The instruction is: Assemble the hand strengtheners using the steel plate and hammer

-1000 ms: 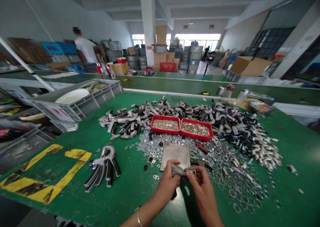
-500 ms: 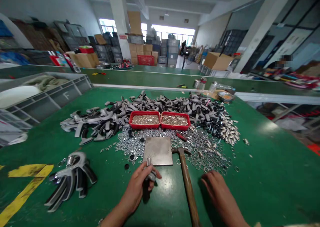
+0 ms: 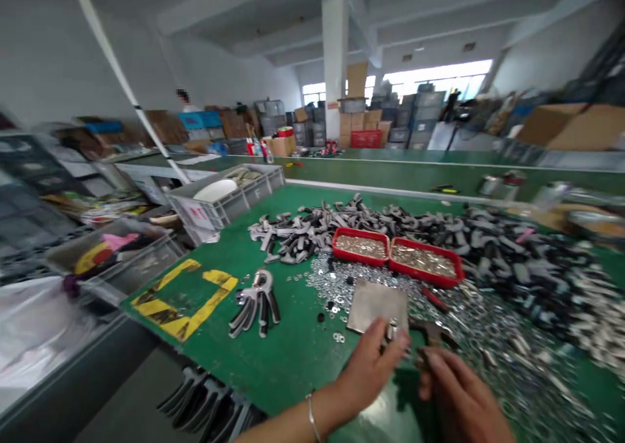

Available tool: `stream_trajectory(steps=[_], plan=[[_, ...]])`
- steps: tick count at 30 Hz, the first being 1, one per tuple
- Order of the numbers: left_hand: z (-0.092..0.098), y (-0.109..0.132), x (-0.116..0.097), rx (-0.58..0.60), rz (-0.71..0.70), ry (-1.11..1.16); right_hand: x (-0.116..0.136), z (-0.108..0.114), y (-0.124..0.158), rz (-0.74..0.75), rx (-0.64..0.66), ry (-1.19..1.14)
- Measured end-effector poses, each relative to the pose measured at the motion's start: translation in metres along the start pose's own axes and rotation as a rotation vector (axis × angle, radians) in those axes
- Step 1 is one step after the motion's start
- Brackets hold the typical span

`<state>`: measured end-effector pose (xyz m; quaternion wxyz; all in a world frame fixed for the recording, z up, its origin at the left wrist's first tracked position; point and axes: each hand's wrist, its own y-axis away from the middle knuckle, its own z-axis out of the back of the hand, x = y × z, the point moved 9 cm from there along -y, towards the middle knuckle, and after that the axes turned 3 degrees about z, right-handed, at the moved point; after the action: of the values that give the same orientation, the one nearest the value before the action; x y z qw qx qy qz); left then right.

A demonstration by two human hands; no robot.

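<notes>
There are two red trays (image 3: 359,258), one metal plate (image 3: 375,301), one hammer (image 3: 430,331).

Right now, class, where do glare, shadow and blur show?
Head view: glare whitens the far windows; same view, a pale reflection on the green tabletop beside a dark shadow; head view, the right hand and silvery pieces at far right look blurred.

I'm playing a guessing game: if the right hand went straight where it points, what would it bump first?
The right hand would probably bump the left hand, though depth is hard to tell.
</notes>
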<state>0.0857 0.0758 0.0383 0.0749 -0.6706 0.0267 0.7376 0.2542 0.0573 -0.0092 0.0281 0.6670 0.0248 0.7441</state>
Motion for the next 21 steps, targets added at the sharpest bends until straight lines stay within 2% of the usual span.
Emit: stream_trajectory(steps=[2, 4, 6, 8, 11, 14, 16, 17, 19, 21], plan=[[0.008, 0.003, -0.002, -0.032, 0.020, -0.034, 0.006, -0.041, -0.003, -0.079, 0.108, -0.263], [0.014, 0.003, 0.004, -0.062, 0.050, -0.055, 0.006, -0.065, -0.005, -0.134, 0.151, -0.467], [0.016, 0.004, 0.012, -0.073, 0.059, -0.079, 0.003, -0.077, -0.003, -0.173, 0.173, -0.579], [0.014, 0.007, 0.017, -0.078, 0.060, -0.115, 0.001, -0.078, 0.002, -0.177, 0.183, -0.582], [0.015, 0.010, 0.020, -0.113, 0.085, -0.143, 0.008, -0.061, 0.007, -0.037, 0.116, -0.336], [0.013, 0.011, 0.012, -0.069, 0.082, -0.110, 0.037, -0.042, 0.012, 0.321, 0.021, 0.093], [0.011, 0.010, 0.007, 0.007, 0.079, -0.096, 0.054, -0.044, 0.018, 0.553, 0.037, 0.296], [0.012, 0.008, 0.006, 0.031, 0.081, -0.100, 0.057, -0.047, 0.019, 0.621, 0.060, 0.354], [0.015, 0.002, 0.008, 0.038, 0.083, -0.122, 0.054, -0.051, 0.015, 0.630, 0.079, 0.397], [0.017, -0.006, 0.013, 0.031, 0.082, -0.135, 0.043, -0.047, 0.005, 0.522, 0.039, 0.373]])
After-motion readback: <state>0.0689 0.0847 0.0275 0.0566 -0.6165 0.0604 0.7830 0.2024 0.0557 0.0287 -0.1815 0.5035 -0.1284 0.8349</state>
